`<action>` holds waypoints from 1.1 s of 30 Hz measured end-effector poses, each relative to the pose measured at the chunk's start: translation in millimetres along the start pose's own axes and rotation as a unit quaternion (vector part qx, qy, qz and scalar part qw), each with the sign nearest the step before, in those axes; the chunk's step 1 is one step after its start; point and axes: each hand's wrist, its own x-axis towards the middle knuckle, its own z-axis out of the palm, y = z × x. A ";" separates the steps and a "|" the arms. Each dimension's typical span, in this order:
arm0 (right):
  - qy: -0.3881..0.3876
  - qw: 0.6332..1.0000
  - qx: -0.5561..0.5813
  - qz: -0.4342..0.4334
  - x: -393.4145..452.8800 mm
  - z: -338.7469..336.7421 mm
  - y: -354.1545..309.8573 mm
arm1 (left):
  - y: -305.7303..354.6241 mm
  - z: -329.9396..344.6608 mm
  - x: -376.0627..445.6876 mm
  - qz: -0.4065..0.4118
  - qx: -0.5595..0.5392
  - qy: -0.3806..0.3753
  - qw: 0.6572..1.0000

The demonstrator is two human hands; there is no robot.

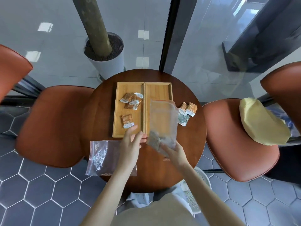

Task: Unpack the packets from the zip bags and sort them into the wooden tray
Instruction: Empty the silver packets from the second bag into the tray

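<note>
A two-compartment wooden tray (144, 95) lies on a round wooden table (187, 144). Several orange-and-white packets (132, 100) sit in its left compartment, one more (127, 121) nearer me. My right hand (173, 150) grips the bottom of a clear zip bag (162, 121) held upright over the right compartment, with grey packets in its lower end. My left hand (132, 142) hovers with fingers apart beside that bag, holding nothing. A second zip bag (104, 158) lies flat at the table's near left edge, partly under my left wrist.
Two orange packets (188, 108) and a grey one (183, 119) lie on the table right of the tray. Brown chairs stand left (52, 124) and right (236, 141); a yellow cushion (262, 123) rests on the right one. A potted trunk (104, 51) stands behind.
</note>
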 end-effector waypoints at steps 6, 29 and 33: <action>-0.058 0.982 -0.018 0.178 45.8 -10.5 -24.1 | -105.4 -17.3 24.4 -0.032 0.509 -0.014 0.860; 0.138 0.936 0.252 0.205 79.3 -0.3 -26.7 | -148.3 -23.1 29.7 -0.031 0.569 -0.071 0.819; 0.107 0.929 0.298 0.194 81.4 -2.9 -46.0 | -149.9 -23.9 30.1 -0.027 0.564 -0.071 0.822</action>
